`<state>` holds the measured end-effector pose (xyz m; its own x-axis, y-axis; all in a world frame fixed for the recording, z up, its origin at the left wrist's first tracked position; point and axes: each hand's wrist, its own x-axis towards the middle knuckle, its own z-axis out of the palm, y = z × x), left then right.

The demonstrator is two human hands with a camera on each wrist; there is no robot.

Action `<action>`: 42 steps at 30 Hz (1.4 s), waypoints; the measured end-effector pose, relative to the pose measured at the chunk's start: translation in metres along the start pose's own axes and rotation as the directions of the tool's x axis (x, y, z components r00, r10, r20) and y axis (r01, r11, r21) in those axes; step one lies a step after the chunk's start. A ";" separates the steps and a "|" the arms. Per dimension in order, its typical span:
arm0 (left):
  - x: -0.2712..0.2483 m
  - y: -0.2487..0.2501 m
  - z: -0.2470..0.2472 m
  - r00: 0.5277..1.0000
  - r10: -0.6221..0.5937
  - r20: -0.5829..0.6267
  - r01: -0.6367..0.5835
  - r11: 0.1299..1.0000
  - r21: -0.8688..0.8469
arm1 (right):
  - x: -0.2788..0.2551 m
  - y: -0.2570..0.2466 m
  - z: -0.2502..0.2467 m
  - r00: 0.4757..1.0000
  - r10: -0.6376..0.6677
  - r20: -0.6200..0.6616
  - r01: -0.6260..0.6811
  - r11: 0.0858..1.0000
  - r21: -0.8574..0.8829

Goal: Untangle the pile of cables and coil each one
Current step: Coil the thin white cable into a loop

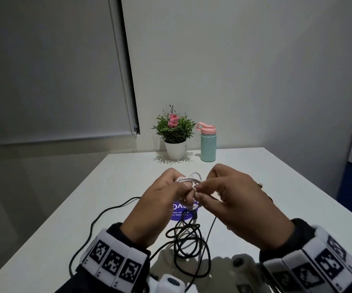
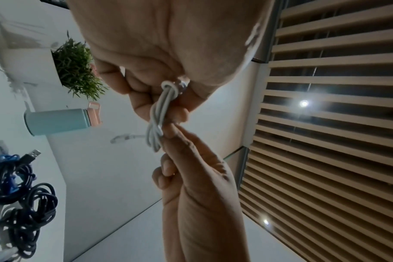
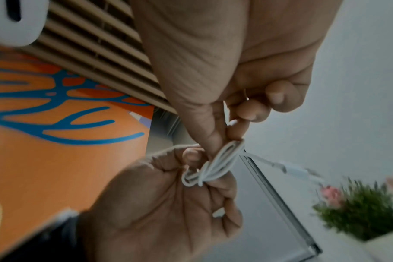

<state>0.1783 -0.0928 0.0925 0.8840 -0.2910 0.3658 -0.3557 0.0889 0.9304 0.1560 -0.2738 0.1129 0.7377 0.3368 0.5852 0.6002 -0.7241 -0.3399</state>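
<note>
White table (image 1: 255,176) stands vs plain white wall (image 1: 234,70). Grey roller blind (image 1: 44,70) covers window on left, pulled down. Ceiling (image 2: 325,124) is wood slats w/ two small spotlights (image 2: 304,103) lit. Room dim. Orange wall panel (image 3: 56,150) w/ blue branch pattern behind.

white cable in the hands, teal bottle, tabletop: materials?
White cable: smooth rubbery plastic jacket, bends into tight loops.
Teal bottle: matte coated body, probably metal; pink lid looks plastic.
Tabletop: white, smooth, faintly reflective, likely laminate.

No legible text on purple sticker (image 1: 179,216)
</note>
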 end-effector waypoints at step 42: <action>-0.010 0.008 0.010 0.936 0.346 0.072 -0.255 0.520 0.815 | 0.002 0.015 -0.004 0.954 0.208 0.218 -0.300 0.721 0.624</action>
<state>0.1634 -0.0990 0.0958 0.6822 -0.3106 0.6620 -0.6576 -0.6564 0.3697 0.1654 -0.2867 0.1119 0.8957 0.3015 0.3269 0.4047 -0.2478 -0.8802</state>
